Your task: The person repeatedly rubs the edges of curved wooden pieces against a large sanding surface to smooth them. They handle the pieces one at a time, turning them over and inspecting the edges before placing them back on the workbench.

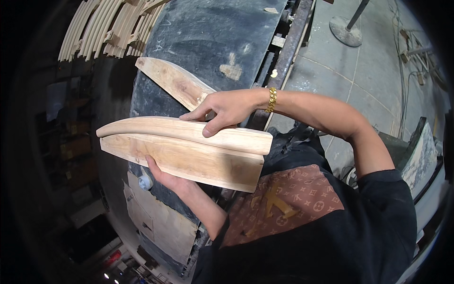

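Observation:
In front of my body, over the dark work surface (pixel 203 42), is a pale flat tapered wooden board (pixel 189 158). Along its far edge runs a rounded, curved wooden strip (pixel 161 125); whether the two are joined I cannot tell. My left hand (pixel 170 180) supports the board from its near edge, thumb on the face and the other fingers hidden underneath. Closed over the strip's far edge is my right hand (pixel 231 108), its thumb on top. Another tapered wooden piece (pixel 172 83) lies on the surface just beyond, partly covered by my right hand.
Several curved wooden slats (pixel 97 28) are stacked at the far left. A metal rail (pixel 288 57) edges the work surface on the right. Nearer lie a worn, pale sheet (pixel 163 227) and a small bluish round object (pixel 145 182). A round stand base (pixel 346 32) rests on the tiled floor.

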`<state>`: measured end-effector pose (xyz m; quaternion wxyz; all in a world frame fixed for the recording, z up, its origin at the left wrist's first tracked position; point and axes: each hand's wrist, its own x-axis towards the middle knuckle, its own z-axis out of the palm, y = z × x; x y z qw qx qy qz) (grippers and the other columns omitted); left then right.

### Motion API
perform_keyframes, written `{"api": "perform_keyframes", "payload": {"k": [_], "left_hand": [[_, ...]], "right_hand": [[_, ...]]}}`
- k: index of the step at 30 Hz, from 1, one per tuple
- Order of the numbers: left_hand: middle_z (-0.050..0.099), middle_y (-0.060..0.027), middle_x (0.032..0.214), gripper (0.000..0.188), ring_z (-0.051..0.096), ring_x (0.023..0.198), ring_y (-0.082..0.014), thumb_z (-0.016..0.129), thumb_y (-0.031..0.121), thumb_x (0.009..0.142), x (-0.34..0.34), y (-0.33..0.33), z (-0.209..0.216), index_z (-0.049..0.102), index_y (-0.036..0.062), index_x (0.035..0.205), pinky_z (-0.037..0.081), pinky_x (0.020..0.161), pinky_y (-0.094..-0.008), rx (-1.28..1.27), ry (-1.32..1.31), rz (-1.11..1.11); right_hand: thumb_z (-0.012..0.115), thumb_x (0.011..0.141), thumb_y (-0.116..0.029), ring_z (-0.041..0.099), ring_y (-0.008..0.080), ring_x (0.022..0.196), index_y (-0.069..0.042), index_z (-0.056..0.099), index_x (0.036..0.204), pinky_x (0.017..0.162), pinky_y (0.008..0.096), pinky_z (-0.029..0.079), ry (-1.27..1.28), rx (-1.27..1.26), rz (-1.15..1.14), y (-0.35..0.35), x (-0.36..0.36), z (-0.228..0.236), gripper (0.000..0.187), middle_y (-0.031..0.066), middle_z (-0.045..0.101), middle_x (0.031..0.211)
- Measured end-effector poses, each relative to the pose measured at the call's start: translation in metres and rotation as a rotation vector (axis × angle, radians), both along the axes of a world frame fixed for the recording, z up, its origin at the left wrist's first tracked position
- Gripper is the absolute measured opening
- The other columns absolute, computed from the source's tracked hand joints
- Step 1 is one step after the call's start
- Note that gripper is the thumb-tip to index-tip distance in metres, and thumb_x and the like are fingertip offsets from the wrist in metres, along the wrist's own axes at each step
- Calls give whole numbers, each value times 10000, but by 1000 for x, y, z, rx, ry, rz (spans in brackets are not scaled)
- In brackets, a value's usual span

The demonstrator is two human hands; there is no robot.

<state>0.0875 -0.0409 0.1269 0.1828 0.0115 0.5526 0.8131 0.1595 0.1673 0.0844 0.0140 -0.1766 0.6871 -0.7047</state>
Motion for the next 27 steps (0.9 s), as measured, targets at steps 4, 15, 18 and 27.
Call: {"api": "perform_keyframes", "payload": {"k": [4,15,18,27], "left_hand": [[404,-177,1305,571,454,1153,-286,352,399,912,-3,-6,-6,304,10,1327,391,957,-397,46,-33,0],[380,-174,1316,589,429,1172,-279,350,417,905,-1,-11,-4,282,26,1341,374,967,-397,43,-23,16],[368,-168,1323,589,419,1180,-278,349,416,906,-1,-12,-5,268,37,1350,368,969,-398,46,-19,6],[380,-177,1321,606,428,1176,-287,369,423,897,2,-18,-7,283,19,1340,371,971,-405,40,-28,41]], "right_hand": [[623,804,-183,563,153,972,-26,385,1315,818,266,449,4,-22,-12,-3,3,-2,585,136,568,1171],[620,807,-187,553,125,953,-50,390,1320,825,255,445,-87,-30,11,-6,-2,4,579,130,566,1176],[615,811,-186,554,116,924,-50,388,1321,805,253,449,-70,-32,-13,-9,-1,0,575,128,564,1177],[612,807,-172,565,129,913,-28,381,1319,791,252,450,-121,-55,66,-7,0,10,580,135,572,1163]]}}
